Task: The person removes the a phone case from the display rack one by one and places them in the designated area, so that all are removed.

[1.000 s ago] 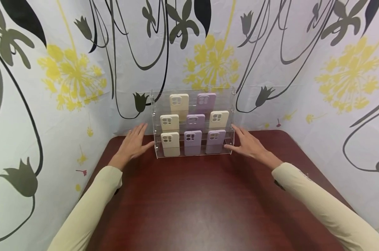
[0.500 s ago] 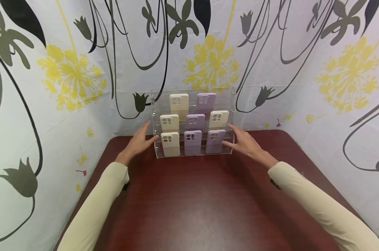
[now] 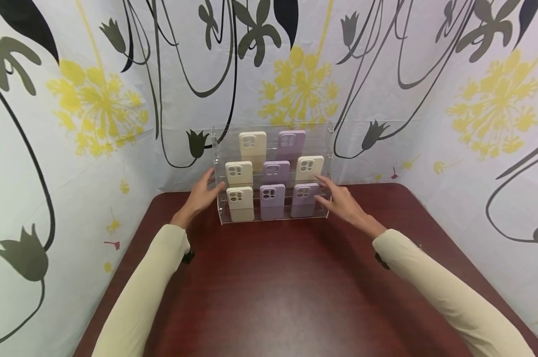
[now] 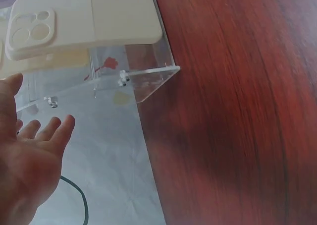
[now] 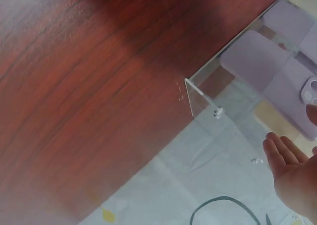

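A clear acrylic tiered stand [image 3: 220, 213] holds several phone cases at the back of the table. Its bottom row has a cream case [image 3: 241, 203] at left, then a lilac case [image 3: 272, 202] and another lilac case [image 3: 299, 203]. A cream case [image 3: 308, 167], a purple case [image 3: 275, 172] and a further cream case [image 3: 239, 172] fill the middle row. My left hand [image 3: 201, 197] is at the stand's left side, fingers extended. My right hand [image 3: 344, 202] reaches past the right side, fingertips by the bottom right lilac case and middle right cream case; contact is unclear.
In the top row stand a cream case [image 3: 253, 144] and a purple case [image 3: 291, 143]. The dark red wooden table [image 3: 269, 282] extends in front. Floral-printed cloth [image 3: 362, 99] hangs behind and on both sides.
Both hands have moved inward: the left to the right and slightly up along the stand's side, the right to the left over the rightmost cases. The cases keep their slots.
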